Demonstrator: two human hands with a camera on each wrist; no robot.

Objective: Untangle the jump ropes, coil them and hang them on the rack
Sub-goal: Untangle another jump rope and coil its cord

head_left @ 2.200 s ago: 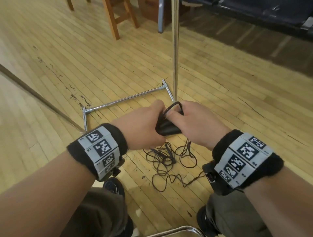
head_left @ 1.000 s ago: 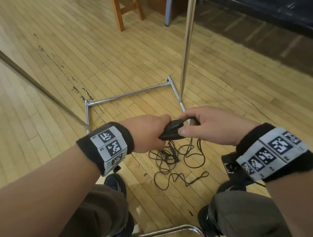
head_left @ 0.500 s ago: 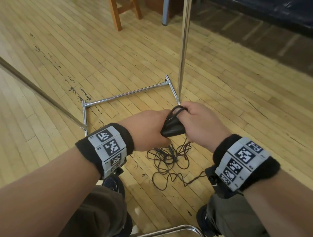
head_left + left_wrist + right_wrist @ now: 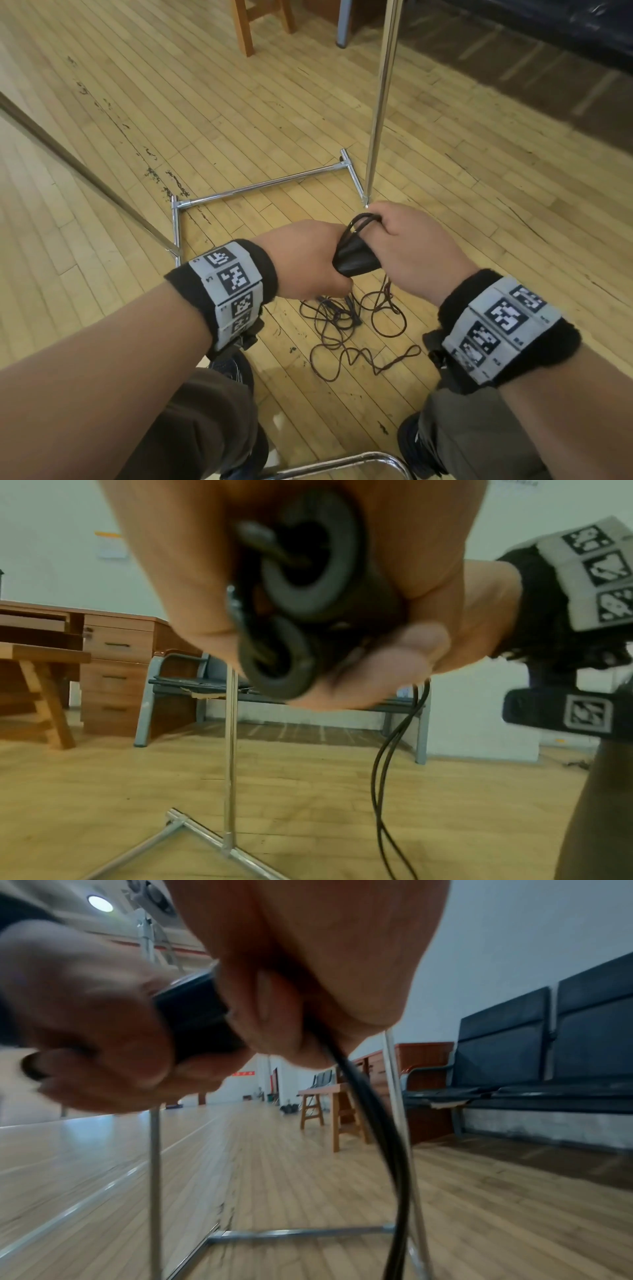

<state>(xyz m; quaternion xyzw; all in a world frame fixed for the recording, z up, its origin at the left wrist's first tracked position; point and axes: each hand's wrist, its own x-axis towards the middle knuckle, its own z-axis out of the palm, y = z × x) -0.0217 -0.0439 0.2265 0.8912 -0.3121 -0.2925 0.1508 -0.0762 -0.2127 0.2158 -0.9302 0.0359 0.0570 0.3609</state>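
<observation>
1. A slanted metal pole [image 4: 78, 164] crosses the wooden floor [image 4: 102, 274] at far left, running down to the near-left corner of the rack.
2. The rack [image 4: 263, 185] shows as a chrome base frame lying on the floor and one upright post [image 4: 380, 102] rising at its right side.
3. The left hand [image 4: 305, 260] is closed around two black handles [image 4: 354, 262]; its fingers are curled round them. In the left wrist view the round ends of the handles [image 4: 301, 610] sit side by side inside the fist.
4. The right hand [image 4: 411, 250] is just right of the left one, touching the same handles, and pinches a short loop of black cord [image 4: 359, 222] above them.
5. Two strands of cord [image 4: 387, 764] hang from the hands towards the floor.
6. The rest of the jump ropes [image 4: 349, 329] lies in a loose tangle on the floor, below the hands and between the person's knees.
7. Far right, dark seats [image 4: 548, 1056] stand by the wall; a wooden stool [image 4: 329, 1112] stands to their left.
</observation>
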